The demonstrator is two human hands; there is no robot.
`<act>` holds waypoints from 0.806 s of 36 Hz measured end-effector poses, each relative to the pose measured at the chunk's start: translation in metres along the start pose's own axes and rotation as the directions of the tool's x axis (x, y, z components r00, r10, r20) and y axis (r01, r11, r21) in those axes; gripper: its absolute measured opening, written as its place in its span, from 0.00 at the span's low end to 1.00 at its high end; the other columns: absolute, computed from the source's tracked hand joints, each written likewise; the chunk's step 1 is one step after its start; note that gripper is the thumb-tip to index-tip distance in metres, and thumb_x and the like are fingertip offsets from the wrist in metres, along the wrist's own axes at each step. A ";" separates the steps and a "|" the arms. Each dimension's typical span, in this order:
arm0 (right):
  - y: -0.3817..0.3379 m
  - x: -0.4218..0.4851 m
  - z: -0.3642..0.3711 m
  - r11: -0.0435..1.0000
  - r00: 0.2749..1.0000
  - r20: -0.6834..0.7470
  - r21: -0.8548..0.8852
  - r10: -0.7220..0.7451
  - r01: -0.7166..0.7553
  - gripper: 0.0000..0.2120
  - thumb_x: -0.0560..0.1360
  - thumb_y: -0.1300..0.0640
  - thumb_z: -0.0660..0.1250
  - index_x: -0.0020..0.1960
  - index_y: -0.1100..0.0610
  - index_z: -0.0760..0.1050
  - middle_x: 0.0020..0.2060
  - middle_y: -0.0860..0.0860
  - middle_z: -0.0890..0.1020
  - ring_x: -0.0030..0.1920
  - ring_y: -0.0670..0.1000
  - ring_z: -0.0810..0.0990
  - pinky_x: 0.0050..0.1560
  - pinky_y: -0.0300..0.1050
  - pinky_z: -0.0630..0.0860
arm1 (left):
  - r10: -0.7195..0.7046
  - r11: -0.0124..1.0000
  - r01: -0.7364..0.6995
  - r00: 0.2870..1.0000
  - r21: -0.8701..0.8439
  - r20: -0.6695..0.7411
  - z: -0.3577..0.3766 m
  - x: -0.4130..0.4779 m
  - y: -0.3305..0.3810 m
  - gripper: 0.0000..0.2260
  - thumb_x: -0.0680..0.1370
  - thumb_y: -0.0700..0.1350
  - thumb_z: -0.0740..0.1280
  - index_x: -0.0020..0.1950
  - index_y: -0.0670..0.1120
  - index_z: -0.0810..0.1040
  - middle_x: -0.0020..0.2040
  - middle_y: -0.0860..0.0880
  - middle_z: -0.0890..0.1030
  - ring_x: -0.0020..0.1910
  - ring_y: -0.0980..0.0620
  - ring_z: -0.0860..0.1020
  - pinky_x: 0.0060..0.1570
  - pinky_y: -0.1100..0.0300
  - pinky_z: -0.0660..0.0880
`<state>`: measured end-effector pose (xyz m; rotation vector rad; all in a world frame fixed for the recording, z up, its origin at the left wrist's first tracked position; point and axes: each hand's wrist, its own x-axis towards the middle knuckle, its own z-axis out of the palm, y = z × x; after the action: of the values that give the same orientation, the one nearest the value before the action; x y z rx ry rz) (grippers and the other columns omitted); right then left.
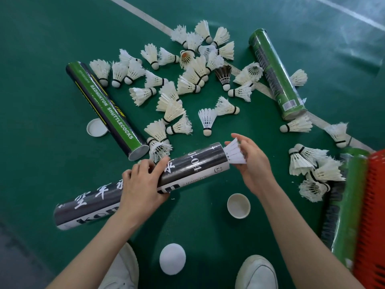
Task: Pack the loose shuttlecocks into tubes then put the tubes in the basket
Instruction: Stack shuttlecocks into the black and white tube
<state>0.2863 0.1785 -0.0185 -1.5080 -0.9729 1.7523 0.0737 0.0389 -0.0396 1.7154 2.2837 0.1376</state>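
Left hand (141,184) clasps the long black cardboard tube with white lettering (143,184) mid-length; right hand (253,163) pinches a white feather shuttlecock (235,152), half-seated in the tube mouth beside that pinch. Risk: tilted entry crushes feathers or jams. Orange plastic basket (373,215) right of grip.

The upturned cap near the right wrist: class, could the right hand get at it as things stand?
Probably yes, once free: nothing covers the cap and bare floor surrounds it, but the right hand holds a shuttlecock at the mouth of the black tube.
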 end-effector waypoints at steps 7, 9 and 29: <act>0.001 -0.015 0.007 0.954 0.972 0.158 -0.217 -0.174 0.207 0.32 0.76 0.30 0.40 0.72 0.41 0.64 0.71 0.41 0.68 0.71 0.40 0.64 0.69 0.35 0.54 | 0.044 0.999 -0.044 0.999 -0.012 -0.027 0.001 -0.004 -0.001 0.37 0.63 0.53 0.77 0.69 0.56 0.66 0.53 0.47 0.73 0.53 0.44 0.73 0.53 0.48 0.65; -0.001 -0.018 0.010 0.940 0.962 0.189 -0.242 -0.198 0.242 0.32 0.77 0.33 0.39 0.74 0.43 0.63 0.73 0.41 0.66 0.71 0.37 0.61 0.61 0.21 0.54 | 0.059 0.998 -0.061 0.997 -0.030 -0.046 0.001 -0.004 0.000 0.39 0.61 0.52 0.78 0.68 0.58 0.64 0.52 0.46 0.74 0.52 0.43 0.73 0.52 0.47 0.67; -0.001 0.038 0.032 0.910 0.984 0.129 -0.381 -0.124 0.164 0.24 0.82 0.42 0.48 0.72 0.51 0.67 0.69 0.48 0.72 0.71 0.47 0.67 0.73 0.48 0.60 | -0.123 0.992 0.123 0.991 0.008 0.048 -0.007 0.025 0.000 0.35 0.71 0.53 0.70 0.74 0.59 0.56 0.58 0.50 0.67 0.59 0.47 0.66 0.59 0.53 0.60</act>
<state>0.2489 0.2061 -0.0354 -1.5444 -1.5205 1.6054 0.0656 0.0636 -0.0372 1.5572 2.3483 0.0645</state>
